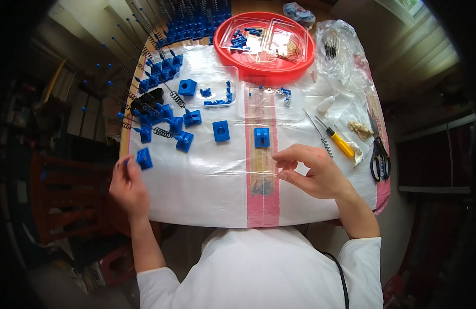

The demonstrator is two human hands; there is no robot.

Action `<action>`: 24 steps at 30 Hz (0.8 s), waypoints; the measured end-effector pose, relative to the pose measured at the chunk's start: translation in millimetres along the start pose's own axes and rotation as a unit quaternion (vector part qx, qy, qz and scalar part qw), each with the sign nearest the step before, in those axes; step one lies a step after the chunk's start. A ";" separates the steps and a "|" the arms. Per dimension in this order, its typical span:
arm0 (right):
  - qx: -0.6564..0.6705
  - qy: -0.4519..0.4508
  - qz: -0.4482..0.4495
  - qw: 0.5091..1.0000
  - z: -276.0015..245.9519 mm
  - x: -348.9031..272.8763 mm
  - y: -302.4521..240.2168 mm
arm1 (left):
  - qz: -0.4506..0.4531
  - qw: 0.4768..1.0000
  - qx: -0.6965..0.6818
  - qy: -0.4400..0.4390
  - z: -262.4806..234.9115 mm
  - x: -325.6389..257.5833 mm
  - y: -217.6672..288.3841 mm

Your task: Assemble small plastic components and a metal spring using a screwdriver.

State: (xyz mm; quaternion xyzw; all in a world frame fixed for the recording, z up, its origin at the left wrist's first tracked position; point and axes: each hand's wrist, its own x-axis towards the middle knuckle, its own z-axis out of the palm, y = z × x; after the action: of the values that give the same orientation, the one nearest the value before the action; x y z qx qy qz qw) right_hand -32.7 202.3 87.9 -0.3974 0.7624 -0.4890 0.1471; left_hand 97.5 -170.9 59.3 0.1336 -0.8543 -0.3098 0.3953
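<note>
My left hand [130,188] is at the table's left edge, fingers closed around a blue part. A blue block [144,158] sits right at those fingertips and appears to belong to what I grip; a blurred blue tip shows further left. My right hand [312,172] hovers over the table, thumb and fingers bent but apart, with nothing visible in them. Just beyond its fingertips stands a blue block with a slotted top [261,137]. Left of that lies a blue block with a round hole [221,131]. Blue bases with black springs [184,140] cluster at the left.
Clear trays [238,72] of small blue parts and a red basin [221,57] are at the back. On the right lie a yellow-handled screwdriver [341,143], black scissors [380,159], a loose spring [326,147] and a plastic bag [346,46]. Spring-topped pieces crowd the far left.
</note>
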 end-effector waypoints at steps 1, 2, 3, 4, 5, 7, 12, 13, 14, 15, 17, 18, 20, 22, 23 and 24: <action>-0.003 0.003 0.007 1.000 -3.2 -1.5 1.3 | 0.069 0.997 0.014 0.024 -5.8 -3.5 4.2; -0.005 0.006 0.014 1.000 -7.8 -2.8 3.6 | 0.091 0.996 -0.002 -0.014 -11.0 -5.5 14.8; -0.008 0.009 0.022 1.000 -12.3 -4.0 6.1 | 0.113 0.992 -0.018 -0.052 -14.5 -6.3 29.3; 0.014 0.026 0.022 0.999 -15.0 -1.9 7.4 | 0.134 0.987 -0.029 -0.084 -16.6 -9.0 40.4; 0.035 0.044 0.023 0.998 -17.4 0.0 10.0 | 0.111 0.977 -0.085 -0.162 -10.8 -13.2 45.8; 0.100 0.097 0.029 0.990 -19.8 0.2 23.8 | 0.066 0.928 -0.192 -0.312 3.5 -21.1 58.7; 0.303 0.152 0.023 0.940 -23.5 5.1 50.9 | -0.133 0.794 -0.285 -0.520 51.3 -26.7 87.7; 0.311 0.159 0.018 0.937 -23.8 2.7 51.7 | -0.131 0.779 -0.287 -0.543 57.8 -25.1 88.6; 0.314 0.154 0.013 0.937 -25.8 0.4 53.6 | -0.128 0.762 -0.288 -0.565 63.0 -22.6 88.1; 0.318 0.148 0.008 0.937 -28.5 -1.7 55.5 | -0.126 0.746 -0.289 -0.587 68.1 -20.1 87.6; 0.351 0.153 -0.014 0.924 -29.3 -2.6 56.3 | -0.133 0.733 -0.277 -0.607 75.1 -15.4 87.0; 0.345 0.160 -0.007 0.925 -31.0 -5.5 57.4 | -0.137 0.727 -0.270 -0.616 77.9 -13.2 88.0; 0.335 0.172 0.007 0.926 -31.8 -10.0 60.6 | -0.150 0.723 -0.273 -0.617 81.2 -7.1 91.9; 0.318 0.183 0.019 0.930 -34.6 -12.0 56.6 | -0.148 0.724 -0.267 -0.618 83.3 0.6 93.6; 0.311 0.186 0.025 0.932 -35.6 -12.2 53.5 | -0.145 0.722 -0.264 -0.623 82.8 4.6 91.3; 0.269 0.181 0.013 0.946 -36.6 -13.1 51.0 | -0.143 0.720 -0.261 -0.627 81.7 9.3 87.3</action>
State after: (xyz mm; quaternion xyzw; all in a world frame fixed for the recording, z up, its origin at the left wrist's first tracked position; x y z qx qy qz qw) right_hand -70.4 245.6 59.2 -0.2382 0.6216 -0.7375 0.1141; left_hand 31.0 -73.2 79.7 -0.0790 -0.7627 -0.5865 -0.2609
